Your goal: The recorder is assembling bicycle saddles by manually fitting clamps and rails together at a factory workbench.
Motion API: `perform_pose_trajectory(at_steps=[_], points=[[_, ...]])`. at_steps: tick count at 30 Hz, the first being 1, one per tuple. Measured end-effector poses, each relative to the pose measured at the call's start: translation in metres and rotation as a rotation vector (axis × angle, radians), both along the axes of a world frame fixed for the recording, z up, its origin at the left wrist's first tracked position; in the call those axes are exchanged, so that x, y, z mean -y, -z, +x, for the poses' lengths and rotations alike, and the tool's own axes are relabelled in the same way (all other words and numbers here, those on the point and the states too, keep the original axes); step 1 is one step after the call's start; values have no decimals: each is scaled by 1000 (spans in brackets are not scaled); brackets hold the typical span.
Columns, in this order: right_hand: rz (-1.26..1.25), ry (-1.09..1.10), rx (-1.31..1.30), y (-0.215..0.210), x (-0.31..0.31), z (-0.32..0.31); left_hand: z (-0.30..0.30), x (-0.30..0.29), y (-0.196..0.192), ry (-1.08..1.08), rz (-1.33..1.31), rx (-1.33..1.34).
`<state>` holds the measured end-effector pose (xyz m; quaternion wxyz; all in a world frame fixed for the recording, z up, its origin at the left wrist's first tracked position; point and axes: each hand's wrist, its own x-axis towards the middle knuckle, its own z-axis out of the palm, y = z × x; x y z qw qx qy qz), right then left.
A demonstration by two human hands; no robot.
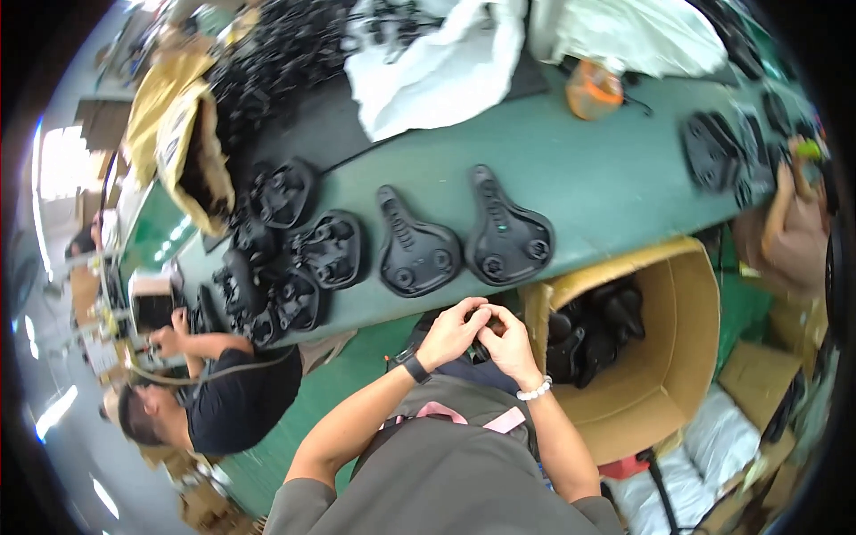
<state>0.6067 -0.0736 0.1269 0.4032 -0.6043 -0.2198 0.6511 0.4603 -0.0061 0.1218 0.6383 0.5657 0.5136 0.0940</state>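
Note:
My left hand (453, 333), with a dark wristband, and my right hand (511, 343), with a white bead bracelet, meet in front of my body at the table's near edge. Their fingers are closed and pinched together around something small and dark, mostly hidden, which I cannot make out. Just beyond them, two black bicycle saddles lie underside up, a narrower left saddle (416, 254) and a right saddle (508, 236), noses pointing away from me. Further left, several black saddle parts (328, 250) with fittings on them sit crowded together.
An open cardboard box (682, 357) holding black saddles stands close on my right. Across the green table (615, 178) lie a heap of black parts (276, 71), a white plastic bag (428, 89) and an orange container (594, 91). Co-workers sit left (236, 401) and right (785, 236).

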Motion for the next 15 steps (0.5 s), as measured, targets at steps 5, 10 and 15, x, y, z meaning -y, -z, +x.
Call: perform_pose_trajectory(at_steps=[5,10,15], points=[[250,-21,432,15,-53,-37,-72,-11,21,-583,-14,-48],[669,-231,815,24,-140,-71,-107,-58,24,-667,510,-258],[913,-742,1107,81,-143,-77,-120,-84,51,176,747,-449]])
